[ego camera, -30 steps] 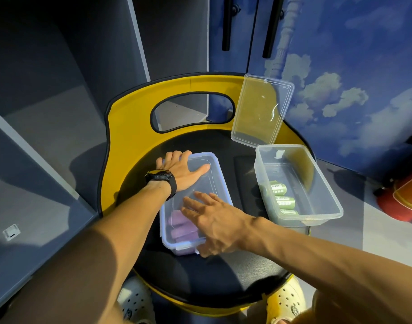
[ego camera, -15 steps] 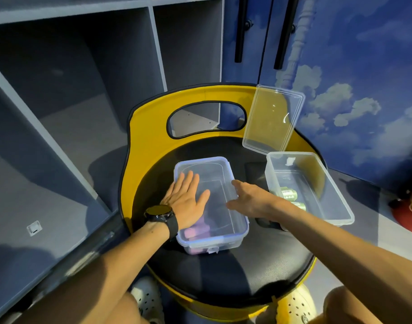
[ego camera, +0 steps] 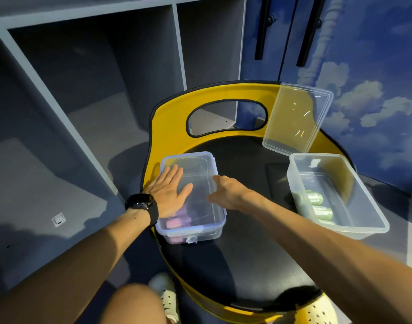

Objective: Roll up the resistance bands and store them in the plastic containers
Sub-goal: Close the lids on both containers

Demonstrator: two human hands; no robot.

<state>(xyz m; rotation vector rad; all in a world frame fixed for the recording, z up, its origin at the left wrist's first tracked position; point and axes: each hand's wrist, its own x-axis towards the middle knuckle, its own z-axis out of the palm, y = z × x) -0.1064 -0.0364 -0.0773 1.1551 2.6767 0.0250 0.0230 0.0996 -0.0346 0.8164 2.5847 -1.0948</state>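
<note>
My left hand (ego camera: 168, 191) lies flat on the lid of the closed container (ego camera: 201, 226), fingers straight and close together, thumb spread out to the side, palm pressing down near the container's left edge. My right hand (ego camera: 226, 192) rests on the right rim of the same lid, its fingers curved down over the edge; I cannot tell how firmly they grip. A black watch (ego camera: 140, 203) sits on my left wrist.

Through the clear wall of this container I see purple rolled bands (ego camera: 177, 222) at the near end; there are at least two, the rest blurred. The second container (ego camera: 363, 220) stands open to the right, well apart from the first, with three green rolled bands (ego camera: 317, 206) lying along its near left side. Its one loose lid (ego camera: 296, 118) leans upright against the yellow backrest (ego camera: 172, 127) just behind it.

Both containers sit on the black round seat (ego camera: 247, 253) of one yellow chair. Grey open shelving (ego camera: 83, 90) stands to the left, and a blue cloud-painted cupboard (ego camera: 375, 66) with two black handles stands behind. Two pale perforated shoes (ego camera: 168, 298) show below the seat.
</note>
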